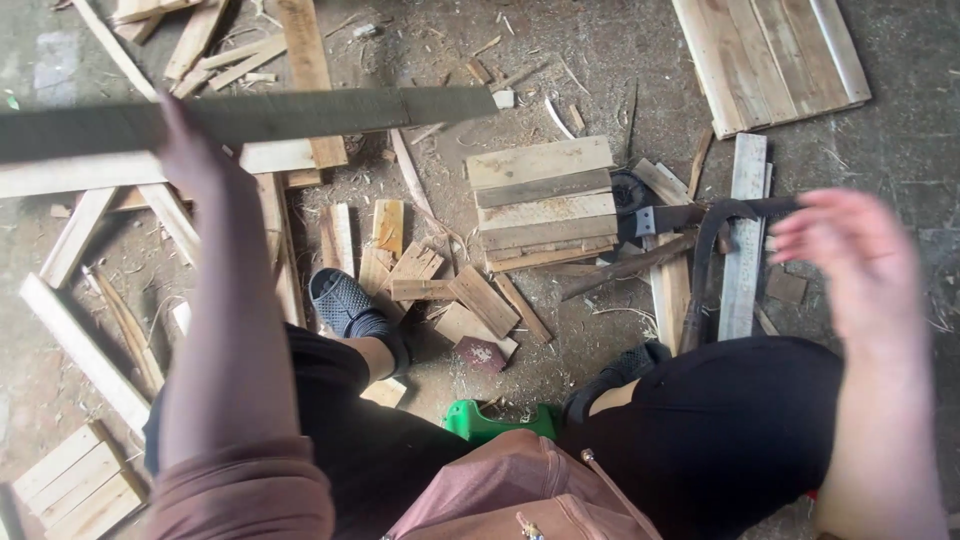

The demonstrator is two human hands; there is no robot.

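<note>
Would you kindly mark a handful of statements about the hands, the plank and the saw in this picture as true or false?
1. The left hand grips a long grey plank. True.
2. The right hand holds the saw. False: it is open and empty, blurred above the floor.
3. The saw lies on the floor beside a stack of short boards. True.
4. The stool under the person is red. False: it is green.
5. The floor is swept clean. False: wood scraps and splinters are strewn about.
</note>
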